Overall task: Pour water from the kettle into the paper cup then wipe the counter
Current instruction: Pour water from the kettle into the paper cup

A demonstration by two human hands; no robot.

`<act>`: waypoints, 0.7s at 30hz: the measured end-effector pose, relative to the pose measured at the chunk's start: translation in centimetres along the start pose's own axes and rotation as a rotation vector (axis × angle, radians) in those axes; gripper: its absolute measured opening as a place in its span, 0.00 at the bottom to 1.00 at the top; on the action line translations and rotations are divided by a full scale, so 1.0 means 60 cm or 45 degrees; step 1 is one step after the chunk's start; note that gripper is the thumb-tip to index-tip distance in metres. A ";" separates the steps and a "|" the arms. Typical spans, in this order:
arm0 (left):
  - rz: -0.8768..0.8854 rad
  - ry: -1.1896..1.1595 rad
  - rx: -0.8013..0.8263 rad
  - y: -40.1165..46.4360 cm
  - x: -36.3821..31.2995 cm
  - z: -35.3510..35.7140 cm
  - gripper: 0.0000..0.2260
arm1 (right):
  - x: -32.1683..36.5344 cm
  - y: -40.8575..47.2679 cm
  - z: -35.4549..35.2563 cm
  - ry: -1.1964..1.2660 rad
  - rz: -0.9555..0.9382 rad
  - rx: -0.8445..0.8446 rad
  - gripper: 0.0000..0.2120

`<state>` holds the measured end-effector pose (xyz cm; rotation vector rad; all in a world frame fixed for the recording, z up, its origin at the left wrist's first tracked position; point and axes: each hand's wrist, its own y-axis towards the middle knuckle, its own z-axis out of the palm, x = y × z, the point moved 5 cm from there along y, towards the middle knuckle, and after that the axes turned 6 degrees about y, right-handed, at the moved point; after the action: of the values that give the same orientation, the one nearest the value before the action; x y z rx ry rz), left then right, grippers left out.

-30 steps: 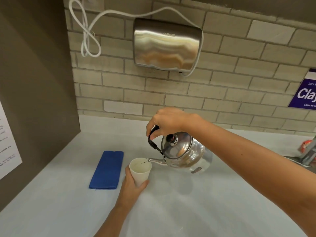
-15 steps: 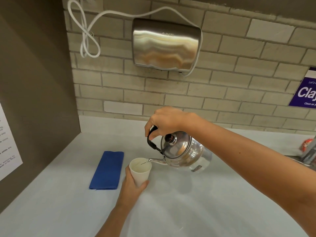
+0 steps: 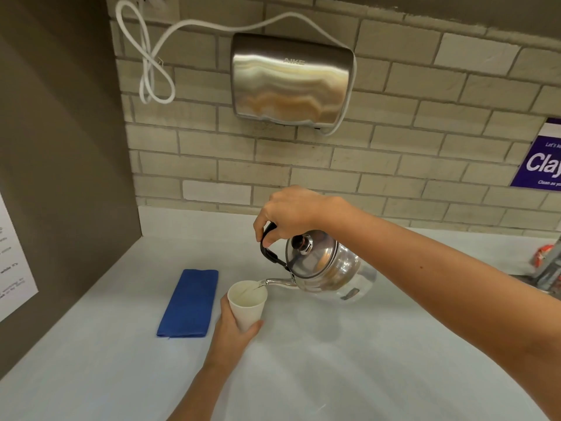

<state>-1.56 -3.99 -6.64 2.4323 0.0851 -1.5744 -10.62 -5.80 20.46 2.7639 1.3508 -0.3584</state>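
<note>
My right hand (image 3: 288, 212) grips the black handle of a shiny steel kettle (image 3: 328, 265), which is tilted to the left above the counter. Its thin spout reaches over the rim of a white paper cup (image 3: 247, 303), and a fine stream of water runs into the cup. My left hand (image 3: 232, 332) wraps around the cup's lower half and holds it upright, just above or on the pale counter (image 3: 334, 375). A folded blue cloth (image 3: 189, 302) lies flat on the counter to the left of the cup.
A steel hand dryer (image 3: 291, 82) with a looped white cord (image 3: 151, 65) hangs on the brick wall behind. A dark side panel (image 3: 60, 162) bounds the counter on the left. A purple sign (image 3: 543, 162) and part of a faucet (image 3: 546, 268) show at the right edge.
The kettle has stayed tilted over the cup with water still running; both hands hold nearly the same places.
</note>
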 end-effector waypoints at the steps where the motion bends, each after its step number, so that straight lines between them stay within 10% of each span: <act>1: 0.004 -0.002 -0.004 0.000 0.000 0.000 0.40 | 0.000 0.000 -0.001 -0.003 -0.001 0.000 0.07; 21: 0.042 -0.048 -0.064 0.003 0.001 0.000 0.39 | 0.007 0.001 -0.011 -0.090 -0.023 0.002 0.08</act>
<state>-1.49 -4.15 -6.68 2.3532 0.0766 -1.5844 -10.18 -5.43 21.00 2.7142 1.3610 -0.4543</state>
